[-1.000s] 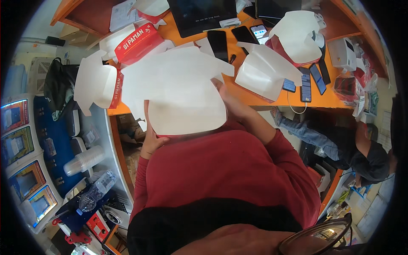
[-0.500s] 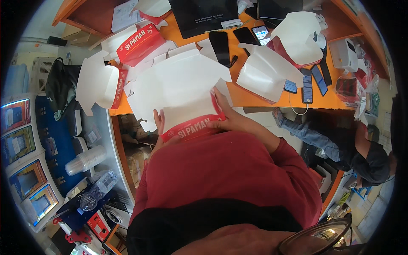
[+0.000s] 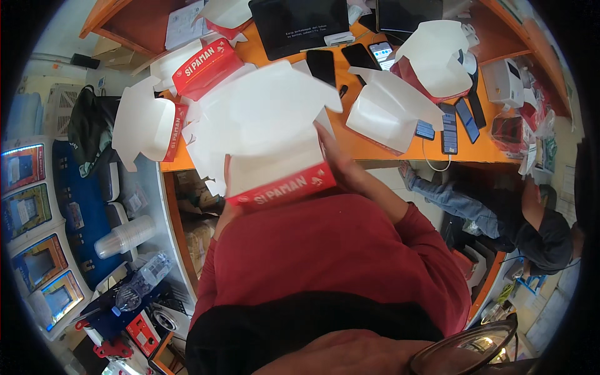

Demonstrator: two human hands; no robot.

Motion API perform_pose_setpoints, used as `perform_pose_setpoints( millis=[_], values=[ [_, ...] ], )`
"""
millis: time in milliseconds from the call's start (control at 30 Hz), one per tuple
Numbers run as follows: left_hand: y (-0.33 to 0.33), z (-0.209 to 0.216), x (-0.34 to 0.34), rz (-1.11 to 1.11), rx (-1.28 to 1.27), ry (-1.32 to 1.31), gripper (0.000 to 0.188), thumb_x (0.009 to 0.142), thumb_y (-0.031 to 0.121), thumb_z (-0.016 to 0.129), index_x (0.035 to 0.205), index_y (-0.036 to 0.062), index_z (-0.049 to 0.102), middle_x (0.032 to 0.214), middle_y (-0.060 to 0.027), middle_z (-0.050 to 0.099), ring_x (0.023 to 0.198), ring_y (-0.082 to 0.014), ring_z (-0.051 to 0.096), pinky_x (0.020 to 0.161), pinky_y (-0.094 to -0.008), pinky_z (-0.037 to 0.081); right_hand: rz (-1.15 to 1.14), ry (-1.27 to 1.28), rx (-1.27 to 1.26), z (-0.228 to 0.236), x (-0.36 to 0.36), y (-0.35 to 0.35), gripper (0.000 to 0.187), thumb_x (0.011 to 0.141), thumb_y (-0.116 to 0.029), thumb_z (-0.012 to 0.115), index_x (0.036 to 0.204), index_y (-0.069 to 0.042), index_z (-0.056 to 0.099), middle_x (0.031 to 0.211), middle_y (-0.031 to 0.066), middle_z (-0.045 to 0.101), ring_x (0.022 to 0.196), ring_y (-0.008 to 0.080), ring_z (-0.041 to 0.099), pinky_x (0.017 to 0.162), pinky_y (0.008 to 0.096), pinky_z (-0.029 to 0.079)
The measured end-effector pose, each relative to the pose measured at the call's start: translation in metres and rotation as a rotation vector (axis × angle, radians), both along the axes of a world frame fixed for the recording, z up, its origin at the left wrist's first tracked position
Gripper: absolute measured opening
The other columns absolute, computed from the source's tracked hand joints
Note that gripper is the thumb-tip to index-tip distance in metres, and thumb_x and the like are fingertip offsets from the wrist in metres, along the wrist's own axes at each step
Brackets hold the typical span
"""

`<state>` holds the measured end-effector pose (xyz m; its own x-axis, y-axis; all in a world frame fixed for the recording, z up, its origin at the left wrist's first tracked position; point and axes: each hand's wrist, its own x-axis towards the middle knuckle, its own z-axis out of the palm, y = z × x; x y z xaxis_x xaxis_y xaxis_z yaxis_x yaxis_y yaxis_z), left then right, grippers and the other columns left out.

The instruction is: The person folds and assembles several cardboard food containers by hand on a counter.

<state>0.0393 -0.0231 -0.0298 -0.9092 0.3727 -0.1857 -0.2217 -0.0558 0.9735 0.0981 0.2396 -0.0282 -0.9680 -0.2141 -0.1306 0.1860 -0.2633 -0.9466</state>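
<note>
2 hands are holding 1 flat white carton blank [image 3: 262,134] with a red printed flap, tilted up over the near edge of the orange desk [image 3: 375,147], close to the person's chest. The left hand [image 3: 226,187] is gripping its lower left edge, thumb showing along the side; the right hand [image 3: 331,156] is pressing against its right side, though the card is hiding most of both hands. Judging by the raised panels, the folding step is under way: the red flap is hanging at the bottom, nearest the body, while the notched white flaps are pointing away toward the dark tablet [image 3: 300,25]. Its long axis is running from lower left to upper right. The next move is probably calling for a firm crease along the red flap. Other boxes are lying around: a folded red one [image 3: 206,62] to the left, an open white one [image 3: 387,109] just right, beside several phones [image 3: 450,125].
</note>
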Motion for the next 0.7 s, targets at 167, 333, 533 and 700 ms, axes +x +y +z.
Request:
perform_pose_setpoints(
  millis=[167, 333, 533, 700],
  values=[
    [-0.014, 0.026, 0.001, -0.035, -0.11, 0.063, 0.108, 0.076, 0.048, 0.07, 0.152, 0.0031, 0.007, 0.15, -0.0139, 0.026, 0.134, -0.023, 0.034, 0.108, -0.0353, 0.033, -0.089, -0.18, -0.305, 0.042, 0.002, 0.015, 0.052, 0.098, -0.041, 0.051, 0.134, -0.004, 0.051, 0.123, 0.0084, 0.057, 0.109, 0.0199, 0.054, 0.092, 0.0359, 0.043],
    [-0.019, 0.039, -0.001, -0.098, -0.259, 0.286, 0.101, 0.08, 0.045, 0.068, 0.152, 0.0026, 0.009, 0.15, -0.0137, 0.028, 0.133, -0.0225, 0.036, 0.108, -0.0346, 0.034, -0.221, -0.146, 0.008, 0.048, -0.014, 0.01, 0.038, 0.101, -0.032, 0.05, 0.122, -0.001, 0.058, 0.113, 0.0054, 0.061, 0.101, 0.0123, 0.057, 0.088, 0.0285, 0.046],
    [-0.019, 0.047, -0.01, -0.057, -0.336, 0.42, 0.093, 0.085, 0.041, 0.065, 0.151, 0.002, 0.012, 0.149, -0.0135, 0.029, 0.131, -0.0219, 0.038, 0.107, -0.0338, 0.035, 0.001, -0.294, 0.38, 0.023, -0.039, 0.017, 0.025, 0.1, -0.021, 0.052, 0.114, -0.004, 0.064, 0.082, -0.0057, 0.055, 0.069, 0.0032, 0.044, 0.061, 0.0195, 0.038],
    [-0.03, 0.014, 0.015, 0.388, 0.124, -0.115, 0.037, 0.098, 0.02, 0.052, 0.128, -0.0008, 0.058, 0.102, -0.0086, 0.071, 0.086, -0.0148, 0.068, 0.075, -0.0259, 0.054, -0.12, -0.193, -0.29, -0.043, -0.009, 0.005, 0.035, 0.096, -0.03, 0.062, 0.117, -0.003, 0.066, 0.082, -0.0065, 0.058, 0.071, 0.0046, 0.049, 0.064, 0.0208, 0.042]
  ],
)
